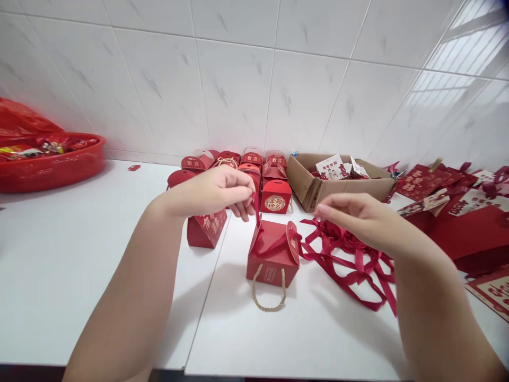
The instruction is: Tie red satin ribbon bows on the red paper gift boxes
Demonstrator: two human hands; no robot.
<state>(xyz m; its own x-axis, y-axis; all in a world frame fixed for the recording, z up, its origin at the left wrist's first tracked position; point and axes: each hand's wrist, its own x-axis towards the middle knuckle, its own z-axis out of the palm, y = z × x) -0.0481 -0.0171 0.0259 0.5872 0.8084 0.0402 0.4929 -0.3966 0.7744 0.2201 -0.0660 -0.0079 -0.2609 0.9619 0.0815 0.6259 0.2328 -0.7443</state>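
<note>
A small red gift box stands on the table in front of me, its rope handle hanging toward me. Red ribbon passes through the box top, under its rounded flap. My left hand is closed, pinching one ribbon end just above the box's left side. Right of the box, my right hand hovers over a loose tangle of red ribbon. Its thumb and fingers come together, and whatever lies between them is hidden. The ribbon from the box runs into that tangle.
Several red boxes stand in rows by the tiled wall, with another red box nearer. A cardboard box holds printed cards. Red bags pile up at right. A red basin with wrapped packets sits at far left.
</note>
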